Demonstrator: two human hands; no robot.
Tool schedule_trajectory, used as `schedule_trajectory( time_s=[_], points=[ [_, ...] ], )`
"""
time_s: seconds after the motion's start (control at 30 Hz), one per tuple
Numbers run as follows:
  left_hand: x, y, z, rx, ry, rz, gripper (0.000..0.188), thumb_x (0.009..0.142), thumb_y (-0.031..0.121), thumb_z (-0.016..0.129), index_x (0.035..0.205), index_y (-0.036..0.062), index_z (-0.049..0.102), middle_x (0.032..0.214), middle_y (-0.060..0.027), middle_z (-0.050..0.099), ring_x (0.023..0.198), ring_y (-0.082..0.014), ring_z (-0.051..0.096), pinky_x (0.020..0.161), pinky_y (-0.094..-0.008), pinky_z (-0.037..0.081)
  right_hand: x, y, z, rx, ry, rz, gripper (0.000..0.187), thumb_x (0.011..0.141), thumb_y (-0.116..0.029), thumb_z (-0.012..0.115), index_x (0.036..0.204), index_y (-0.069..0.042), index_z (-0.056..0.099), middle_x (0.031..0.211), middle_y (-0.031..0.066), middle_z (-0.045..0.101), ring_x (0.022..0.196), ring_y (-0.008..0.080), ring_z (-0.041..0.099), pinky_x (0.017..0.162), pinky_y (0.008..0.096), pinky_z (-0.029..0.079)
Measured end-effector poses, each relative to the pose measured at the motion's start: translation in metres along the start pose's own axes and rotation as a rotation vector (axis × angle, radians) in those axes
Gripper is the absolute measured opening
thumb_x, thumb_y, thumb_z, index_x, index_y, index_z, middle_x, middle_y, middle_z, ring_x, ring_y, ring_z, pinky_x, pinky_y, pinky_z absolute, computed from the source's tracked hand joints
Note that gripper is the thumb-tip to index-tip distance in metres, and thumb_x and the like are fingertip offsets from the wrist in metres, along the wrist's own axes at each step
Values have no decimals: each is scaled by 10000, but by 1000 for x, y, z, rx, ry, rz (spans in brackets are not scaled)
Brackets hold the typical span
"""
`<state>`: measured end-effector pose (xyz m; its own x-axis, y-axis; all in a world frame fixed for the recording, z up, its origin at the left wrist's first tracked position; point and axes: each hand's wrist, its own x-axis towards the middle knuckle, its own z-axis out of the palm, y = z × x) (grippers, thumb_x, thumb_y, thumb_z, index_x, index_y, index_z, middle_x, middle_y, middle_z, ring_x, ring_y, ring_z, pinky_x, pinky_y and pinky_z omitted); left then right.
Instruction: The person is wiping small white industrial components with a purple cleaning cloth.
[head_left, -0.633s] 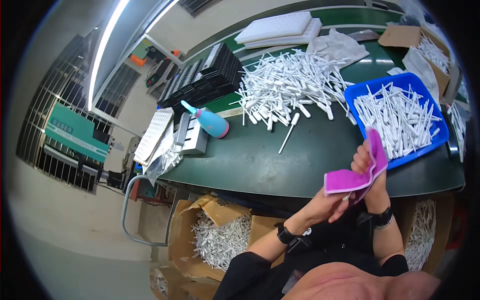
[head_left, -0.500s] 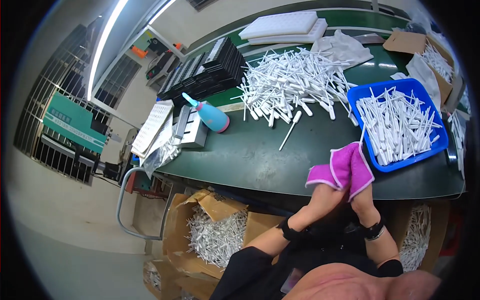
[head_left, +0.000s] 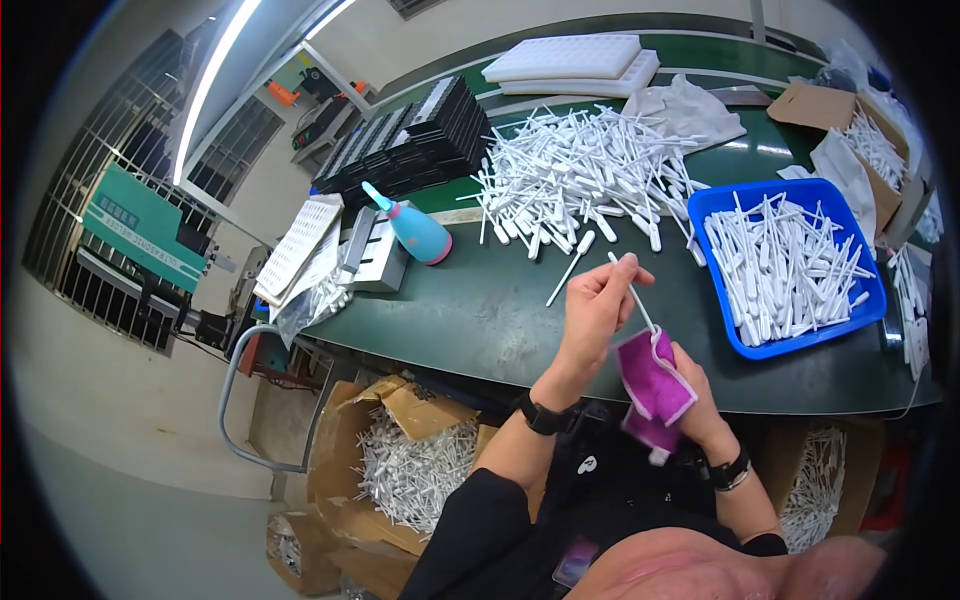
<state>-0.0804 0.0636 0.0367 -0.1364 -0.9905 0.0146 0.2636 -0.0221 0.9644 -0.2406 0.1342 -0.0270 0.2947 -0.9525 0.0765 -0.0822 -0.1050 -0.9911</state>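
Observation:
My left hand [head_left: 594,312] is raised above the bench's front part, its thumb and fingers pinching one end of a thin white plastic stick [head_left: 642,304]. The stick's other end goes into a magenta cloth [head_left: 652,378] with a pale edge. My right hand [head_left: 702,402] closes around this cloth, which hangs down in folds; the wrapped end of the stick is hidden. A single white stick with a thicker end [head_left: 572,267] lies on the green bench, just beyond my left hand. Behind it spreads a large pile of such sticks [head_left: 585,170].
A blue tray [head_left: 752,350] full of white sticks stands at the right. At the left are a blue squeeze bottle [head_left: 420,236], a metal block [head_left: 386,262] and stacked black trays [head_left: 440,135]. White foam slabs [head_left: 560,58] lie at the back. A cardboard box [head_left: 335,470] of sticks sits below.
My left hand has left the cloth and moved up and left, drawing one stick's end into view. My right hand has moved slightly left and down with the cloth.

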Motion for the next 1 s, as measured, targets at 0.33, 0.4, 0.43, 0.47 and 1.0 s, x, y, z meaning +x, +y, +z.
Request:
schedule_trajectory(
  time_s=[0.33, 0.4, 0.43, 0.47, 1.0],
  points=[
    [88, 2, 71, 38, -192, 95, 396, 961, 336, 466, 838, -14, 602, 502, -4, 484, 376, -54, 371, 357, -219, 276, -8, 48, -17, -148, 125, -212, 513, 815, -110, 637, 1280, 27, 466, 1189, 149, 580, 1050, 243, 586, 926, 315, 438],
    [97, 0, 92, 56, -303, -20, 405, 951, 347, 476, 867, -28, 605, 532, -34, 532, 399, -73, 429, 369, -225, 318, -1, 58, -13, -147, 193, -246, 526, 819, -107, 640, 1294, 24, 457, 1218, 148, 562, 1081, 231, 567, 943, 319, 427],
    [100, -4, 101, 82, -418, -106, 420, 942, 358, 486, 897, -41, 607, 562, -65, 580, 423, -92, 486, 381, -230, 361, -1, 59, -14, -152, 230, -262, 532, 820, -105, 642, 1301, 22, 453, 1233, 147, 553, 1097, 225, 557, 951, 321, 422],
    [101, -10, 101, 65, -423, -130, 420, 942, 358, 486, 897, -41, 607, 562, -65, 580, 423, -92, 486, 381, -230, 361, -5, 58, -14, -157, 235, -234, 532, 820, -105, 642, 1301, 22, 453, 1233, 147, 553, 1097, 225, 557, 951, 321, 422],
    [94, -32, -72, 1568, 51, 251, 259, 822, 301, 633, 902, 61, 688, 762, -131, 675, 652, -234, 645, 563, -337, 487, -10, 51, -20, 504, 139, 56, 495, 949, -167, 511, 1381, 7, 343, 1350, 112, 453, 1188, 181, 486, 1008, 329, 398]
  ],
)
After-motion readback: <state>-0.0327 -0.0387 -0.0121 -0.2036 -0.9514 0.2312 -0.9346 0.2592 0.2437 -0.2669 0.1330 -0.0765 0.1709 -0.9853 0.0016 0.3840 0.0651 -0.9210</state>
